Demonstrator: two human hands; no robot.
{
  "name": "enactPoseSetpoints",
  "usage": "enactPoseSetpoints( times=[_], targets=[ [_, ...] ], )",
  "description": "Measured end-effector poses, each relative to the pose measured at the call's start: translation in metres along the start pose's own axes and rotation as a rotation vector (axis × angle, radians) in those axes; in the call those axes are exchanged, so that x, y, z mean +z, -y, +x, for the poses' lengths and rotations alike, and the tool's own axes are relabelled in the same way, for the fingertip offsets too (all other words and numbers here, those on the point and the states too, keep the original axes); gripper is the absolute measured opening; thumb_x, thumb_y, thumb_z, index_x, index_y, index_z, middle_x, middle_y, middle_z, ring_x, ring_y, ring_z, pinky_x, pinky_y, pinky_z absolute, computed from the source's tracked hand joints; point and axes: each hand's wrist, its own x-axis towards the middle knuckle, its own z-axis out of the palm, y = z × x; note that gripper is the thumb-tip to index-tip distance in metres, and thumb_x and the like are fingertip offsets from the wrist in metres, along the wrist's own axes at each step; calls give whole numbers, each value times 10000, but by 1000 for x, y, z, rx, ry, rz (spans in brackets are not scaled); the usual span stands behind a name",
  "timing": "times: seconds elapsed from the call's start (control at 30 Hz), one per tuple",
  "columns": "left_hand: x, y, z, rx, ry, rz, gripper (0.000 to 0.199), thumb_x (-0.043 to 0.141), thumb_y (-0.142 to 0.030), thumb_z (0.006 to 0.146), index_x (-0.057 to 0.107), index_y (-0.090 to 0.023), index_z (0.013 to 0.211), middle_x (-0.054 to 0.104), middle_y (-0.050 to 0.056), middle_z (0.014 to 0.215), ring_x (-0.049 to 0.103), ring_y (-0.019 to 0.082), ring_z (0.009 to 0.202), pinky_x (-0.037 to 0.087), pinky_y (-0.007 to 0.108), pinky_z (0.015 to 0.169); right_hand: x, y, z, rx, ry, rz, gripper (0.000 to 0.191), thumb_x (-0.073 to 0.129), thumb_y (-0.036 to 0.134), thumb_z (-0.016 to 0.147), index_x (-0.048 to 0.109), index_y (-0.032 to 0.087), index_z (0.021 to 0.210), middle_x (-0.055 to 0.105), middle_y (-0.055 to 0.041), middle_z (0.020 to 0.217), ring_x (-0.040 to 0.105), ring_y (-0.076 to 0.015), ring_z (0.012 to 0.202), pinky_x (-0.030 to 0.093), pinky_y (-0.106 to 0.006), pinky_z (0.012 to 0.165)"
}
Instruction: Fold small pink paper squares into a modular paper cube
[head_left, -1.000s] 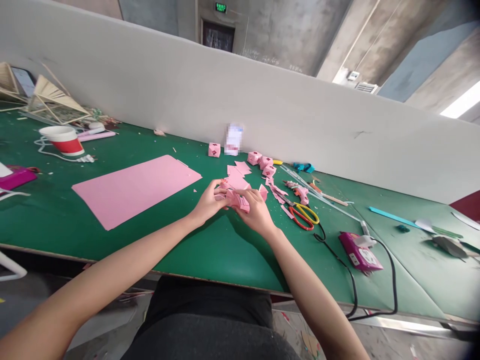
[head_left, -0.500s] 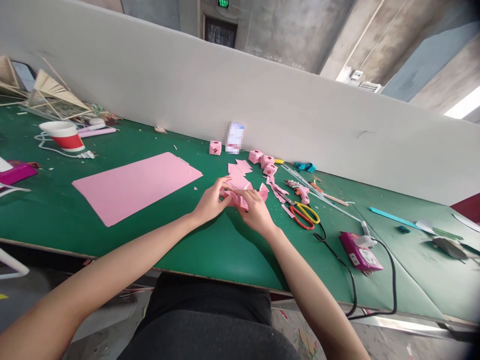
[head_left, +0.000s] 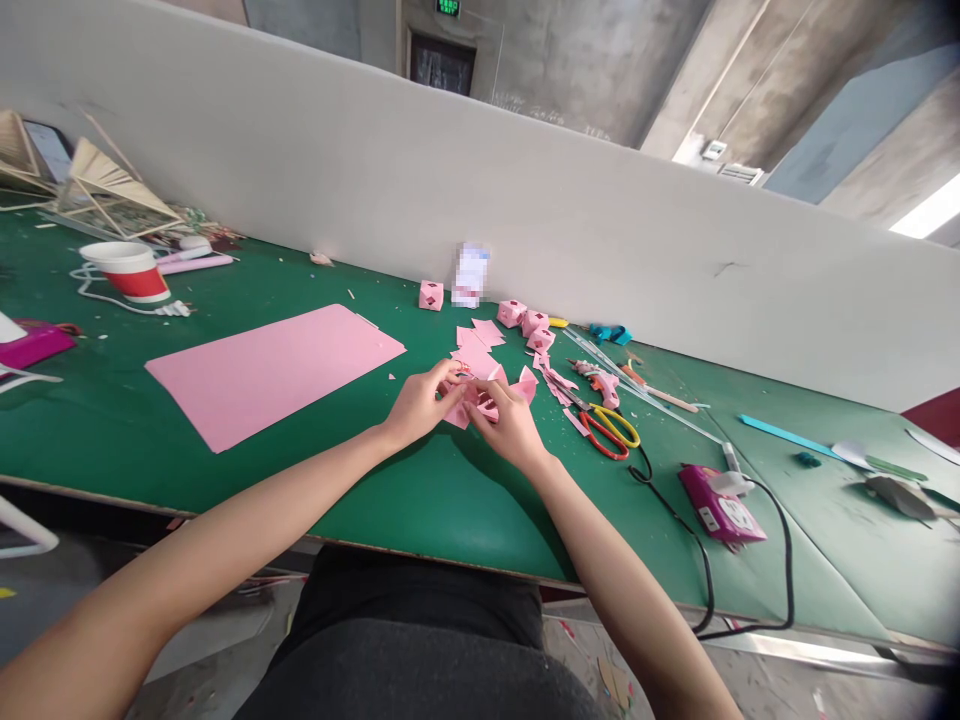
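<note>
Pinching a small folded piece of pink paper [head_left: 487, 404] between the close-set fingertips of the left hand [head_left: 420, 402] and right hand [head_left: 510, 422], above the green tabletop [head_left: 390, 515], beside loose pink paper squares [head_left: 474, 345]. Turned and spread a little since half a second ago, now baring a flap towards the body; probably still being shaped. Noting at far left a white paper cup with a red band [head_left: 136, 274], contents impossible to tell; near the white partition [head_left: 337, 180], small pink paper cubes with dark diamonds [head_left: 512, 313], insides hidden.

Held paper [head_left: 459, 415]: sheet [head_left: 277, 375] left, scissors [head_left: 613, 432] right, 4 boxes [head_left: 512, 313] behind.
</note>
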Motion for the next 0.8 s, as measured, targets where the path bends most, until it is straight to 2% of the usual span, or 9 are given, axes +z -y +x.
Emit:
enactPoseSetpoints(
  times=[0.13,0.23,0.37,0.53,0.7,0.8],
  targets=[
    [-2,-6,1,-67,-32,-67,271,604,-416,937,615,-206,1107,780,30,875,735,196,785,551,294,728,5,6,3,217,-7,36,281,603,429,916,647,198,1070,712,-41,873,643,-174,694,509,-309,660],
    [-3,-9,1,-104,-53,-101,280,596,-438,934,634,-205,1086,774,18,821,730,200,763,545,292,707,9,7,5,301,-8,121,218,608,396,876,636,207,980,702,-8,798,619,-157,642,483,-294,625],
    [-2,-9,-1,-93,-56,-100,297,604,-446,929,636,-204,1100,784,30,856,739,208,794,544,295,721,11,4,6,330,-25,209,114,598,308,808,616,210,864,691,3,787,615,-150,648,485,-286,630],
    [1,-4,0,-96,-124,-98,284,598,-428,932,626,-199,1097,783,52,898,737,213,830,533,293,725,9,-3,6,360,-28,341,190,572,231,760,637,199,936,709,-22,840,671,-174,751,533,-294,676],
    [-1,-3,3,-124,-162,-123,279,605,-433,927,610,-195,1072,769,52,874,729,207,828,533,293,732,10,-6,7,374,-42,478,210,661,340,790,677,191,936,744,-43,852,693,-184,750,561,-313,696],
    [-1,-4,3,-127,-111,-142,371,662,-475,890,584,-204,1131,766,46,920,728,208,856,545,300,748,8,-5,6,424,-45,508,244,716,413,774,702,190,874,756,-56,827,701,-200,720,573,-344,701]
  ],
)
